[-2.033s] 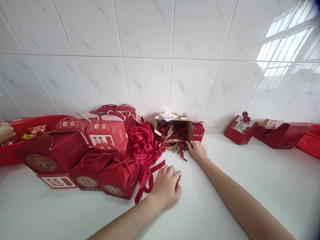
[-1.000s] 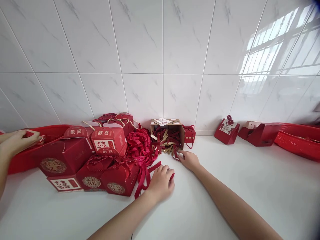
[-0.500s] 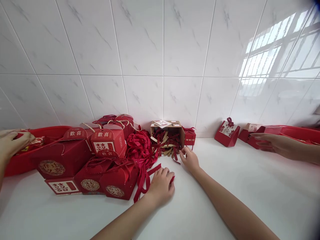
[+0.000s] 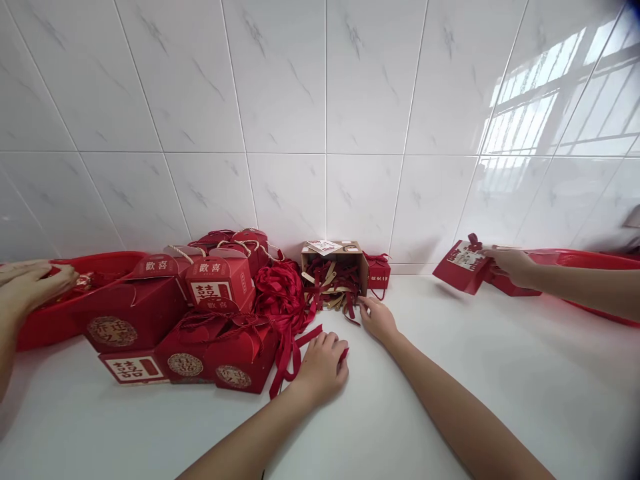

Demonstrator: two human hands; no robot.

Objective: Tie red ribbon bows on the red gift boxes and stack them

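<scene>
My left hand [image 4: 325, 367] rests on the white table, fingers curled over a red ribbon [image 4: 344, 355]; a bit of red shows between thumb and fingers. Beside it lies a tangled bundle of red ribbons [image 4: 283, 297], with loose ends trailing towards the hand. At the front right corner of an open cardboard box [image 4: 364, 267] is my right hand [image 4: 379, 319], its thumb and fingertips slightly apart. Dark red and gold strips [image 4: 333, 277] fill that box and spill out of its front. Whether my right fingertips touch a strip is hard to see.
Stacked red gift boxes [image 4: 235, 360] stand left of the ribbons. Another person's hand [image 4: 40, 287] is over a red basket [image 4: 115, 257] at far left. At right, another hand [image 4: 510, 267] holds a tilted red gift box [image 4: 463, 267]. A small red box [image 4: 379, 273] stands behind.
My right hand has shifted slightly towards the cardboard box; its fingers are less curled. My left hand stays put. At right, another person's hand has moved left and tilted a red gift box.
</scene>
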